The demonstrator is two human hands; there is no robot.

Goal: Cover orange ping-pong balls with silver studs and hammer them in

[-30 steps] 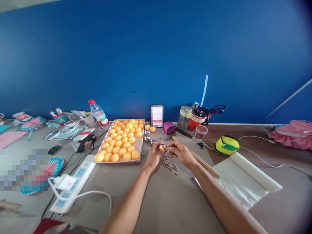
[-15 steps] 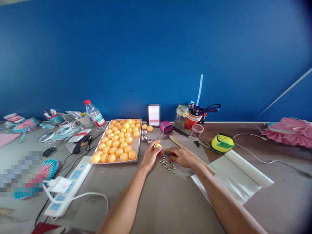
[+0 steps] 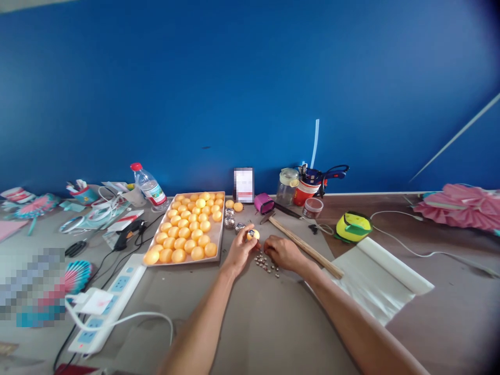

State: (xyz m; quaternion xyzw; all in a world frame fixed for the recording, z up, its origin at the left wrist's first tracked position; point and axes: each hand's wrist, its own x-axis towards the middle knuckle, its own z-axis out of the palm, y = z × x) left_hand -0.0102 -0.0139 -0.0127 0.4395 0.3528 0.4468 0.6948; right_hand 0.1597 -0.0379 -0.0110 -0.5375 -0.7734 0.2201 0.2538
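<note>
Grey tabletop [image 3: 258,317]; orange ball [image 3: 253,234] between left fingers [image 3: 245,237]

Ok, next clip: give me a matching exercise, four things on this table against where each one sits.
Things:
1. water bottle
2. small metal beads
3. yellow-green device
4. single orange ball

Places:
a. in the fingers of the left hand
b. right of the wooden stick, near the white sheet
c. just left of the far left corner of the tray of orange balls
d. on the table, right beside the right hand

Pairs: 1-c, 2-d, 3-b, 4-a.
</note>
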